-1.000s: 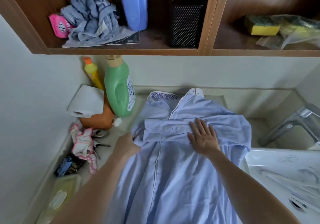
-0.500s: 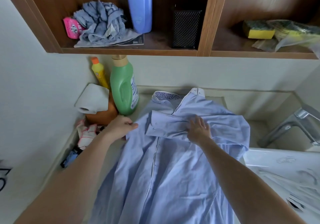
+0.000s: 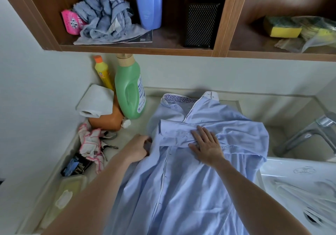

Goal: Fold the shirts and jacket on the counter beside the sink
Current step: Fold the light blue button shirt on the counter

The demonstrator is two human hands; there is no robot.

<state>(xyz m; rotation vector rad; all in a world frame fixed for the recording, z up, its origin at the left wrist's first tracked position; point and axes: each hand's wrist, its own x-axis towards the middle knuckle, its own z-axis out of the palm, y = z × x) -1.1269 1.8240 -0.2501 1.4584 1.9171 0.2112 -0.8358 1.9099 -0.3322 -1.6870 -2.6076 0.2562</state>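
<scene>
Pale counter beside the white sink has the light blue shirt spread on it, left hand pinching its left edge, right hand pressing flat-fingered on the folded sleeve, wooden cubby overhead holding 1 crumpled rag and 1 blue bottle.

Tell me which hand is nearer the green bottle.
Left. The left hand grips the shirt in front of the green bottle; the right hand presses the sleeve farther right.
</scene>
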